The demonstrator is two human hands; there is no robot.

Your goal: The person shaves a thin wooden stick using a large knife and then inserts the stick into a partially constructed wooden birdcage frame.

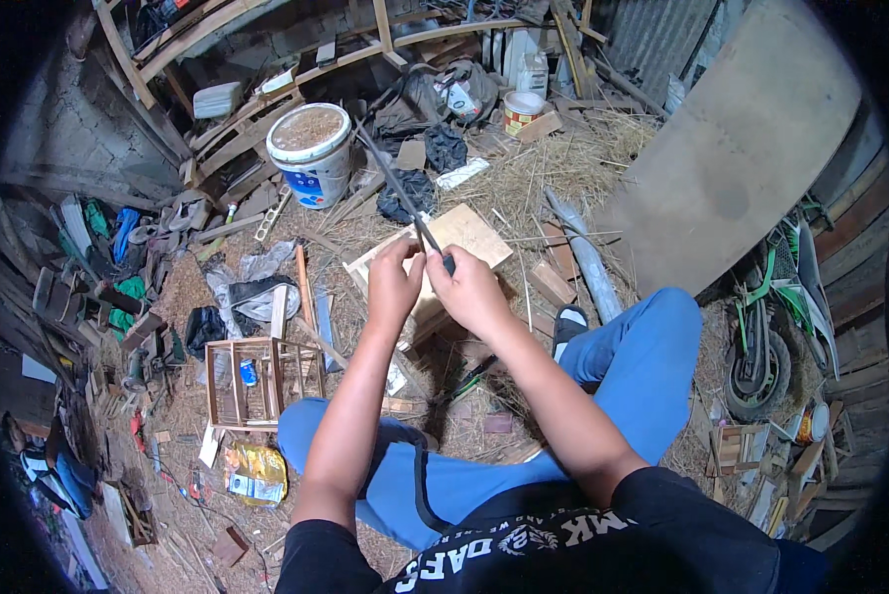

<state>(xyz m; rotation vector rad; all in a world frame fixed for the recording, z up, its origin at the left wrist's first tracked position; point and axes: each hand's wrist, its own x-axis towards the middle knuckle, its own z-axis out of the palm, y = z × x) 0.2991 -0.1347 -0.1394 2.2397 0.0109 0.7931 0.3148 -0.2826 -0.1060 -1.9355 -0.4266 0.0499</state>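
Observation:
Between my knees sits a pale wooden block or box [474,238]. Over it a long, narrow dark blade-like tool [390,168] angles away from me toward the white bucket. My right hand [462,282] is closed on the black handle at its near end. My left hand [395,282] is just left of it, fingers curled at the tool and the wood's near left part; what they grip is hidden. A small pale piece shows at the tool just beyond my fingertips.
A lidded white bucket [308,168] stands beyond. Around lie a wooden frame [217,386], a grey pipe [588,262], a yellow bag [256,465], straw and scrap wood. A large board [732,139] leans at the right, near a green motorbike [766,327].

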